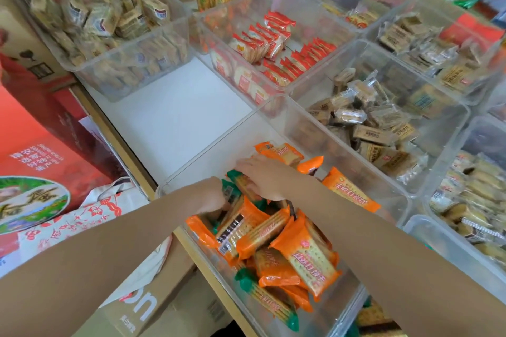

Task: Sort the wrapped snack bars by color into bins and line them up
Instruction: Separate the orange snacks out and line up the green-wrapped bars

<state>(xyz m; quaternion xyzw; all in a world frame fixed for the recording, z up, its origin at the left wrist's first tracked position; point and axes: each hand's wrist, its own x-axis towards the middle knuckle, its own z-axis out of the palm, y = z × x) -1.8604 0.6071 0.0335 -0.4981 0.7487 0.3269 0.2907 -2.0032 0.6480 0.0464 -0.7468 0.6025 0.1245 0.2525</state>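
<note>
A clear plastic bin [208, 150] in front of me holds a loose heap of orange-wrapped cracker bars [304, 252] mixed with a few green-wrapped bars [262, 295]. Both my arms reach into it. My right hand [262, 178] lies over a green-wrapped bar [241, 180] near the bin's left wall, fingers curled down onto it. My left hand [216, 194] is beside it, its fingers hidden behind the green bars and my right hand. More orange bars [282, 153] lie at the bin's far end.
Other clear bins surround it: red-wrapped crackers [273, 46] behind, beige packs [367, 123] to the right, tan packs [115, 16] at the back left. A bare white shelf patch [175, 115] lies between. Red boxes [41, 145] and a printed bag [82, 221] stand at the left.
</note>
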